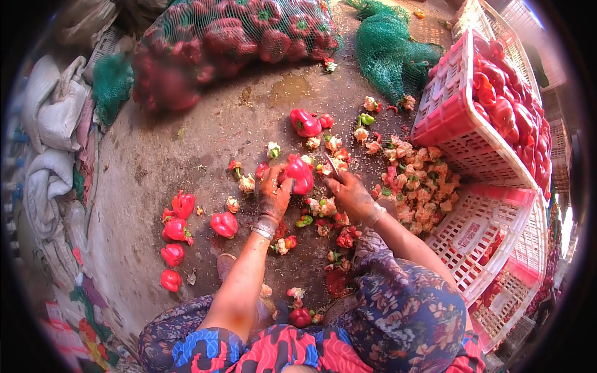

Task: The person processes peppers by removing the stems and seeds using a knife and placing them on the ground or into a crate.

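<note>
My left hand [273,194] grips a red bell pepper [301,174] held just above the concrete floor. My right hand [352,194] holds a small knife [332,166] whose blade points up at the pepper's right side. Cut pepper cores and seed scraps [418,181] lie heaped to the right of my hands and scattered beneath them. Another whole red pepper [305,122] lies on the floor just beyond.
Several red peppers [176,230] lie on the floor at the left. A green net sack of peppers [230,37] sits at the back. A pink crate [444,105] full of peppers stands at the right, with an emptier pink crate [491,239] below it. White sacks [53,124] line the left edge.
</note>
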Demonstrator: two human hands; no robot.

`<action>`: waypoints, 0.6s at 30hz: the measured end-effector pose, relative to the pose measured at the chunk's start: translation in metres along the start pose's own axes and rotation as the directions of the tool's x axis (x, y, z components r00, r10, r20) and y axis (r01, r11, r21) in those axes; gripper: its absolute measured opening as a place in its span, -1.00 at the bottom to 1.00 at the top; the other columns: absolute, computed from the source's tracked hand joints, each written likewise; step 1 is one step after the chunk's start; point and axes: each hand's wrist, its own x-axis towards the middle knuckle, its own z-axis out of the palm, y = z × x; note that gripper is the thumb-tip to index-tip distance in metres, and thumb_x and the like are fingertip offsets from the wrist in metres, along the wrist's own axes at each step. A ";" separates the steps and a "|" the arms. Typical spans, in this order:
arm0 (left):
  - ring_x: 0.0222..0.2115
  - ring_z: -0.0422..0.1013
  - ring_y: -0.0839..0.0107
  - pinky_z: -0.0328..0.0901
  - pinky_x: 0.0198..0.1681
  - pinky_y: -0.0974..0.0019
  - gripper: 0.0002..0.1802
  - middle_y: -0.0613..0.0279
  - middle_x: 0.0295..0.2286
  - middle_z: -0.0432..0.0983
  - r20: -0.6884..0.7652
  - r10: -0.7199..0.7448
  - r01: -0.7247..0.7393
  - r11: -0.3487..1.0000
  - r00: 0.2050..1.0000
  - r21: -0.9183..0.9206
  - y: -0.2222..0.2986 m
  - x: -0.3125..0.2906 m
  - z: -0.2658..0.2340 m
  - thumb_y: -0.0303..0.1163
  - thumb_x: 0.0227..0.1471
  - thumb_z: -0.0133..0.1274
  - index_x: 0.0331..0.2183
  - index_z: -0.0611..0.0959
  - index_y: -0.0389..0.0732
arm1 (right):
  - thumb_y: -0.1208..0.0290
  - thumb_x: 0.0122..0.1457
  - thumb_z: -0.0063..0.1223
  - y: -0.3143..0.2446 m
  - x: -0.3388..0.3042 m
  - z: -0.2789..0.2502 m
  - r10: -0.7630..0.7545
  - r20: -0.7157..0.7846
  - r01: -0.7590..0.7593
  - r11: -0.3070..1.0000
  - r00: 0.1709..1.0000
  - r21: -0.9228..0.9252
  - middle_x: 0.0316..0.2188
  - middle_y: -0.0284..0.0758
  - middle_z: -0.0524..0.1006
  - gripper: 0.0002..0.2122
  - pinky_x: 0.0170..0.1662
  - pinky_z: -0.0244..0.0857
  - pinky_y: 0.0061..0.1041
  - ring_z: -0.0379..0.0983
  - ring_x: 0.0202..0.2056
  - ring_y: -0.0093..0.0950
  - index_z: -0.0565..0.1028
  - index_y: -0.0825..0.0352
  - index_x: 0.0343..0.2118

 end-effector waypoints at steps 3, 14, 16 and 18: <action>-0.11 0.44 0.31 0.32 0.00 0.30 -0.63 0.16 -0.17 0.50 0.069 -0.120 0.135 0.946 0.990 -0.295 0.005 -0.010 -0.002 -0.62 -0.11 0.10 -0.15 0.55 -0.25 | 0.31 0.20 0.10 0.005 0.019 0.005 -0.218 0.006 0.217 0.975 0.976 0.041 -0.18 -0.17 0.56 -0.58 -0.08 0.38 -0.38 0.49 -0.16 -0.44 0.37 0.33 0.10; 0.00 0.39 0.21 0.26 0.12 0.21 -0.44 0.09 -0.09 0.48 -0.076 0.079 -0.092 0.978 0.994 -0.189 0.105 0.010 0.006 -0.41 -0.20 0.36 -0.11 0.51 -0.26 | 0.46 -0.03 0.33 -0.026 0.007 -0.003 -0.499 0.034 0.454 0.813 0.866 0.364 0.14 -0.27 0.36 -0.26 0.24 0.17 -0.44 0.30 0.14 -0.47 0.23 0.34 0.25; -0.03 0.41 0.24 0.30 0.09 0.22 -0.47 0.10 -0.09 0.48 -0.051 0.183 -0.190 0.944 0.982 -0.270 0.114 0.020 -0.002 -0.44 -0.20 0.35 -0.13 0.52 -0.25 | 0.42 -0.05 0.34 -0.045 -0.002 -0.008 -0.578 -0.001 0.563 0.796 0.816 0.223 0.04 -0.26 0.45 -0.34 0.19 0.24 -0.42 0.37 0.08 -0.46 0.32 0.34 0.16; -0.10 0.46 0.35 0.36 0.01 0.28 -0.52 0.12 -0.10 0.51 -0.007 0.255 -0.240 0.901 0.967 -0.361 0.119 0.027 -0.007 -0.52 -0.19 0.31 -0.15 0.54 -0.26 | 0.41 -0.08 0.35 -0.052 -0.009 -0.009 -0.635 -0.061 0.635 0.752 0.770 0.176 -0.09 -0.27 0.53 -0.43 0.12 0.29 -0.42 0.44 -0.01 -0.47 0.41 0.36 0.05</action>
